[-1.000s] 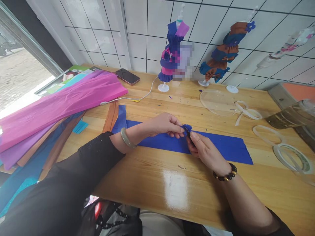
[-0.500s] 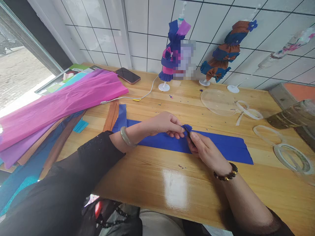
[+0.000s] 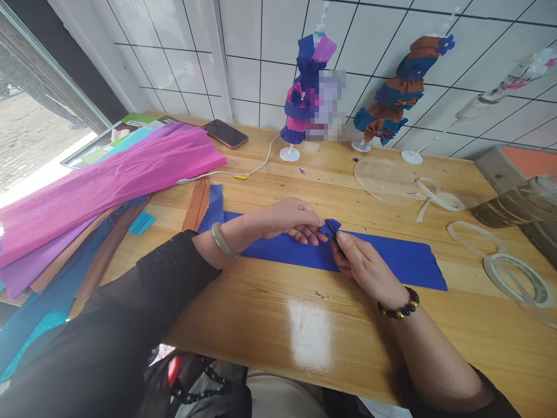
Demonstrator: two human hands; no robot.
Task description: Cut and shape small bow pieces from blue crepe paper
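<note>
A small crinkled piece of blue crepe paper is held up between both hands, over the middle of a long blue crepe paper strip lying flat. My right hand is closed around a thin dark tool, whose tip meets the small piece. Most of the tool is hidden in the fingers, so its kind is unclear. My left hand pinches the left edge of the small piece at its fingertips, with the other fingers loosely curled below.
Pink crepe paper and other coloured sheets lie at left. A phone and a white cable are behind. Two paper-dressed stands stand by the tiled wall. Tape rolls and a brown bottle are at right.
My left fingers have loosened and spread slightly, and more of the small blue piece shows between the hands. My right hand has barely moved.
</note>
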